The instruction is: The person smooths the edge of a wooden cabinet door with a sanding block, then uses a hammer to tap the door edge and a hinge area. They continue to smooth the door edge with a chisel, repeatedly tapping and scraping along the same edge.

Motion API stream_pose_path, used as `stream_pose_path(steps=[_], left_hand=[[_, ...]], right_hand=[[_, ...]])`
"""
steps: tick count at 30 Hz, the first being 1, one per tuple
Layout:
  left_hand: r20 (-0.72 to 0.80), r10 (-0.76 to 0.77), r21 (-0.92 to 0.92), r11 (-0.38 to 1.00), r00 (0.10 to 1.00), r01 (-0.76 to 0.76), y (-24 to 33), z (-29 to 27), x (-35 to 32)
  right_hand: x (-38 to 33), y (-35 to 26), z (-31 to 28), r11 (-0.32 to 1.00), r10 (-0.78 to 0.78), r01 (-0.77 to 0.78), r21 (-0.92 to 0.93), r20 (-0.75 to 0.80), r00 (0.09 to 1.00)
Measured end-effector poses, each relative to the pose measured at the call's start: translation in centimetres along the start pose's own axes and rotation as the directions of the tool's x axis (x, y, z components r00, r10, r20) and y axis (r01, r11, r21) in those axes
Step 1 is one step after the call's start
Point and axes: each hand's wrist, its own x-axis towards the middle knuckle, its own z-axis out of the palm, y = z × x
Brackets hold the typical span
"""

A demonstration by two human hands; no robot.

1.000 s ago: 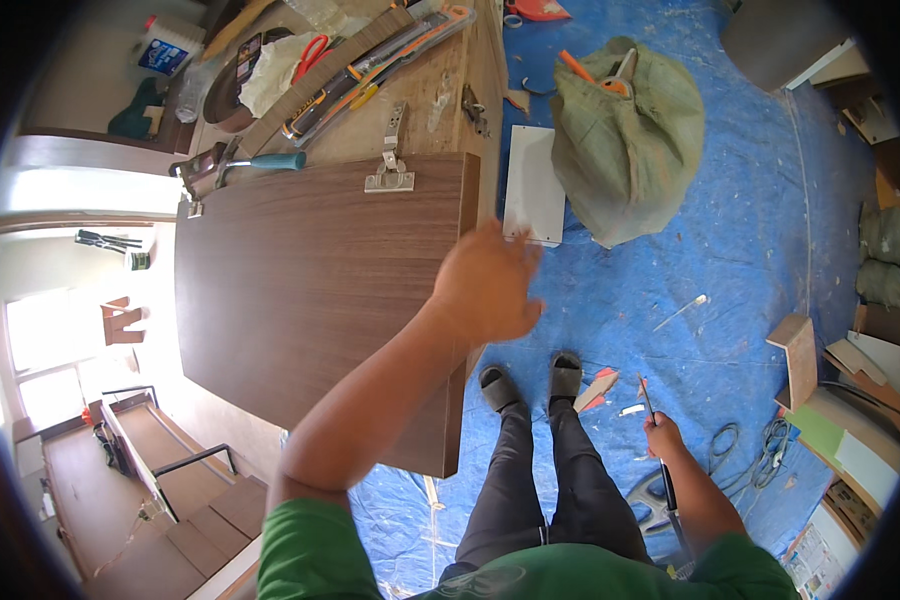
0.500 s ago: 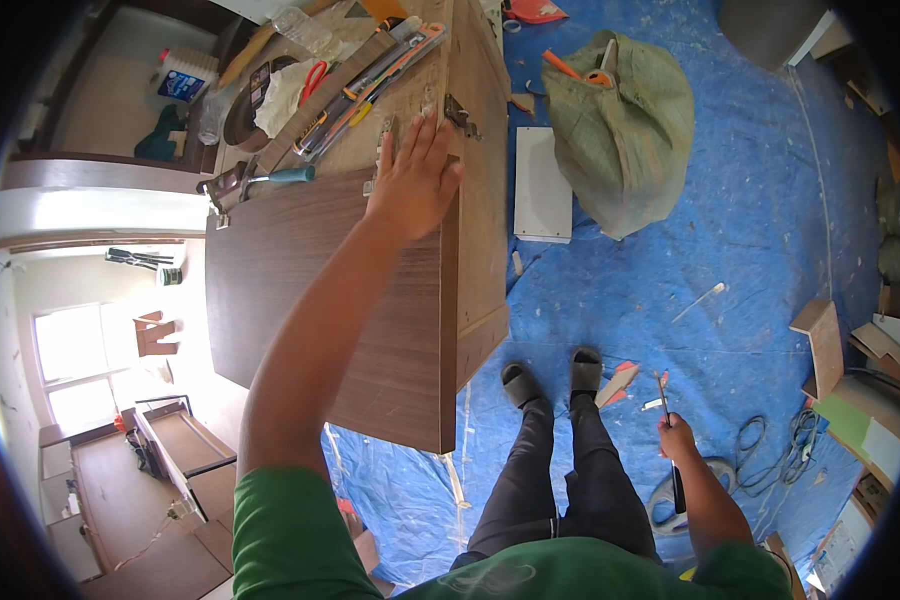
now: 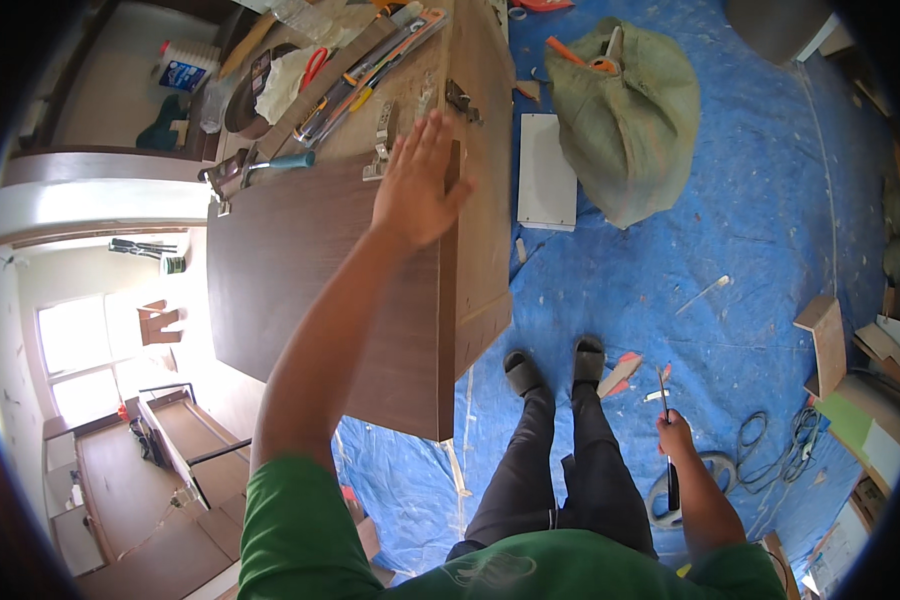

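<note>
My left hand [image 3: 416, 190] lies with fingers stretched out on the upper right corner of a brown wood-grain door panel [image 3: 320, 290], its fingertips reaching the bare wood of the cabinet [image 3: 482, 200]. Beside those fingers is a metal hinge [image 3: 385, 130]; another hinge [image 3: 460, 100] sits on the cabinet's edge just beyond them. Low at the right, my right hand [image 3: 675, 433] is closed around a long thin tool [image 3: 673, 488] with a dark handle and a narrow metal end pointing away from me. Its exact kind is too small to tell.
On the cabinet lie red-handled scissors [image 3: 315, 66], a teal-handled tool [image 3: 288, 161] and several long slim tools. A green sack [image 3: 630, 130] and a white board [image 3: 547, 175] rest on the blue floor sheet [image 3: 630, 285]. A coiled cable [image 3: 798, 445] lies at the right.
My left hand has shifted slightly down and right, with its thumb spread wider, showing more of the hinge beside it. My right hand still grips the tool in about the same place.
</note>
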Motion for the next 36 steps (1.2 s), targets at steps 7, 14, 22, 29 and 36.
stream_pose_path(steps=[7, 14, 22, 29, 36], left_hand=[[0.369, 0.138, 0.086, 0.98, 0.919, -0.182, 7.7, -2.1, -13.7], [0.359, 0.272, -0.349, 0.926, 0.893, -0.141, 8.8, -3.4, -23.8], [0.057, -0.033, -0.125, 0.991, 0.998, 0.04, 5.4, -1.3, -15.8], [-0.1, -0.133, -0.08, 0.989, 0.986, 0.125, 2.2, 1.0, -5.5], [-0.084, -0.172, 0.137, 0.974, 0.981, 0.183, 2.0, 0.7, -1.7]], right_hand=[[0.9, -3.9, 0.6, 0.999, -0.036, 0.035, 0.034, 0.033, 0.999], [0.9, -8.2, 1.1, 0.998, -0.059, 0.06, -0.004, 0.078, 0.995], [-1.1, -10.5, 1.1, 1.0, 0.024, -0.023, -0.005, 0.132, 0.991], [-2.2, -11.7, 1.8, 0.996, 0.023, -0.008, -0.088, 0.165, 0.986], [-2.6, -11.2, 2.8, 0.995, -0.005, 0.019, -0.097, 0.147, 0.989]])
